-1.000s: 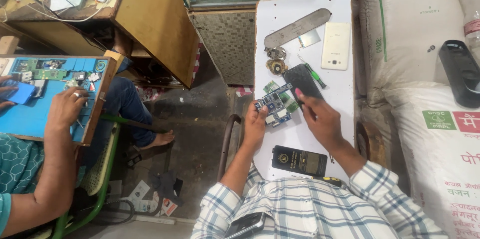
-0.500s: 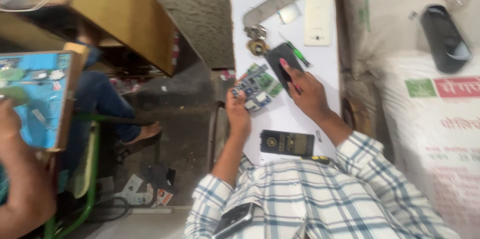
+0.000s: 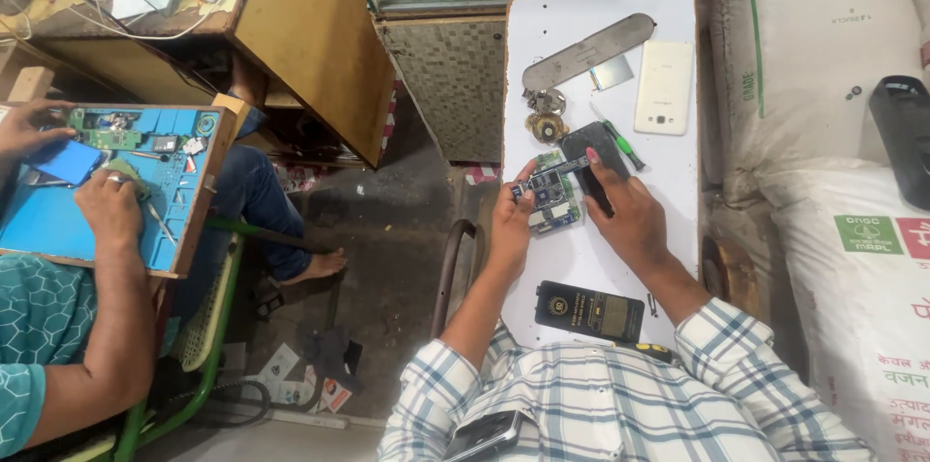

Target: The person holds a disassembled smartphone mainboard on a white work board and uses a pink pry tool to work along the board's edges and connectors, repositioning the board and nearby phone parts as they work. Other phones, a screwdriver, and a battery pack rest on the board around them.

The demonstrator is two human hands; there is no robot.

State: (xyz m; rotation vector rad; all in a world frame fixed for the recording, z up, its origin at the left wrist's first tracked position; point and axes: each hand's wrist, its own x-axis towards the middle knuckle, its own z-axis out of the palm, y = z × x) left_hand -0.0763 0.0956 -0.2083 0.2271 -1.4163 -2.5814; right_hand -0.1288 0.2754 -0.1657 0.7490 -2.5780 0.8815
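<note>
1. A phone circuit board (image 3: 550,199), green with metal shields, is held just above the white board (image 3: 601,46) that serves as the worktop, near its left edge and about halfway along its length.
2. The circuit board is pinched at its left edge by the left hand (image 3: 511,220), with the fingers closed on it and the thumb laid over the near side.
3. A dark phone body (image 3: 593,157) lies just right of the circuit board, touching it; it is covered and pressed by the right hand (image 3: 630,215), whose fingers are curled over it. Whether anything small is held between those fingertips cannot be told.
4. For the step in hand to go well, the circuit board is best gripped by its edges only, kept level, and eased with steady, light force so that no connector is bent.
5. Beyond the circuit board, a ring of keys (image 3: 545,113) and a long grey metal strip (image 3: 586,50) are seen; a green-handled screwdriver (image 3: 620,144) lies right of the phone body, and a white phone (image 3: 664,86) further right.
6. Nearer the person than the circuit board, a black box (image 3: 589,311) is laid flat.
7. Well to the left, a blue work mat (image 3: 58,220) is being used by another person's hands.
</note>
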